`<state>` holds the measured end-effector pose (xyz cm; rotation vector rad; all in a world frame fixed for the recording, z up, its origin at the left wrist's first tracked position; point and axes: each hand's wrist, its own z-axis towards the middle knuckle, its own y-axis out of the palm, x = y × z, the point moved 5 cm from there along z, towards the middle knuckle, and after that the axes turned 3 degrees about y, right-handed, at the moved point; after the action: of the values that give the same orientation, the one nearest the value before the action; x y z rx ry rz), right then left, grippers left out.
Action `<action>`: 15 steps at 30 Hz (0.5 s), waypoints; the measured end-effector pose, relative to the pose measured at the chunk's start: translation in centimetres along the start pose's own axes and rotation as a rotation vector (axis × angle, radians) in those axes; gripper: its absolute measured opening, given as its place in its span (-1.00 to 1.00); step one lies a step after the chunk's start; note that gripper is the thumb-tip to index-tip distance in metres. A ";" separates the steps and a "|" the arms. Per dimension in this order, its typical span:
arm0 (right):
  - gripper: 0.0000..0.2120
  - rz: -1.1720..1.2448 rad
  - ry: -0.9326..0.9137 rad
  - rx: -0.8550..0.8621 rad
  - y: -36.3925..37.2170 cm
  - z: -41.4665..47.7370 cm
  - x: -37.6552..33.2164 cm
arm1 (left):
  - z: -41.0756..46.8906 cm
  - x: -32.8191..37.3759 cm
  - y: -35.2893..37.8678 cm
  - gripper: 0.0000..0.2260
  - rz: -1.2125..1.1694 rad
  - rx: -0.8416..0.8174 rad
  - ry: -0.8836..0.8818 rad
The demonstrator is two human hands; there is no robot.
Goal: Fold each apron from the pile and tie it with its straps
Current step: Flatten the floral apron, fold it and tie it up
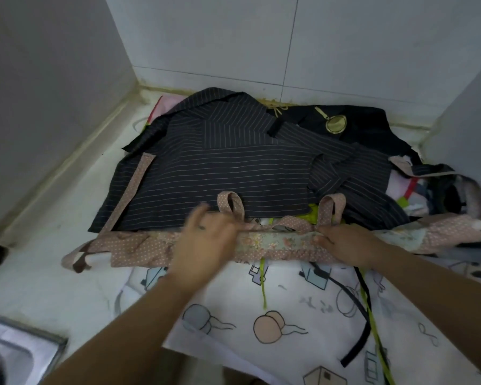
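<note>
Both bare forearms reach forward over a white cartoon-print apron (289,315), which lies spread flat on the near side of the hands. Just beyond it lies the pink polka-dot apron (139,245), folded into a long narrow band that runs crosswise under both hands. Its floral panel (278,241) is exposed between them. The right hand (342,243) pinches the folded band at the right end of that panel, thumb on the near edge and fingers curled over the far edge. The left hand (203,245) lies over the band at the left end of the panel. It is motion-blurred, so whether it grips or only presses cannot be told. Two pink strap loops (231,204) stand up just beyond the hands, one by each. A green strap (263,284) and a black strap (356,315) trail toward the camera across the white apron. Beyond the hands lies a dark pinstriped apron (206,168), and past it a black apron with a gold pan print (367,126), against the tiled wall (261,37). Left of the left hand is pale countertop (53,245), with a steel sink (11,354) at its near corner.
</note>
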<state>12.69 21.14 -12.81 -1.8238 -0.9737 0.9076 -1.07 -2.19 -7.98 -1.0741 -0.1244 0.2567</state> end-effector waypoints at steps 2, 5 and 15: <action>-0.65 0.034 -0.001 -0.009 0.0 -0.1 -0.1 | 0.4 4.9 2.9 -0.66 -0.075 -0.153 0.168; -0.76 0.193 -0.023 0.038 -0.3 -0.4 0.3 | -0.1 6.5 6.3 -0.54 -0.041 -0.310 0.086; -0.39 -0.051 -0.111 0.637 0.1 -2.0 9.7 | 0.0 6.2 7.7 -0.53 -0.094 -0.333 -0.036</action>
<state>18.67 28.98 -14.04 -1.2150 -0.6834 1.1384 3.73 2.97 -14.94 -1.3907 -0.2558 0.1736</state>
